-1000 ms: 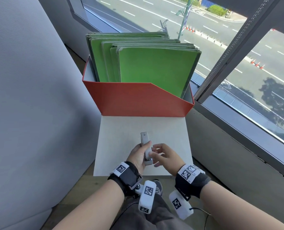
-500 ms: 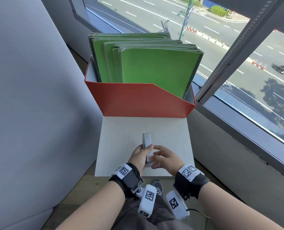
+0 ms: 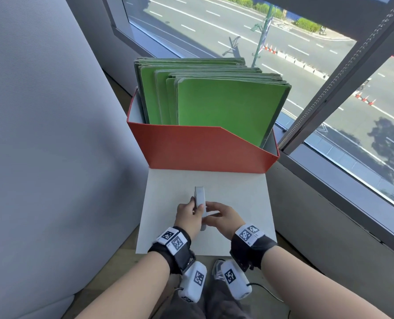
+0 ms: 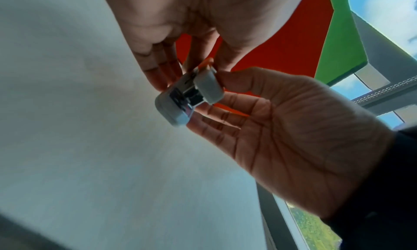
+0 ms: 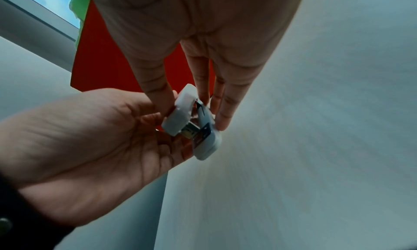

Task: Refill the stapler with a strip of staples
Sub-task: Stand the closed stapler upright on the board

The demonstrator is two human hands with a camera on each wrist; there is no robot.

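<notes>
Grey stapler (image 3: 200, 204) held off the white board (image 3: 237, 192), at 6 o'clock from the red file box (image 3: 202, 149). Pinched by left hand (image 3: 188, 216) and right hand (image 3: 222, 218). Top slightly parted; staple strip unseen. Loading apparently pending.

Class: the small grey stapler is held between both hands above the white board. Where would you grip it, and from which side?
Grip the stapler by its long flat sides near the rear end, as the left hand and right hand do, one from each side. Its narrow body fits a pinch, probably leaving the top free to open.
</notes>
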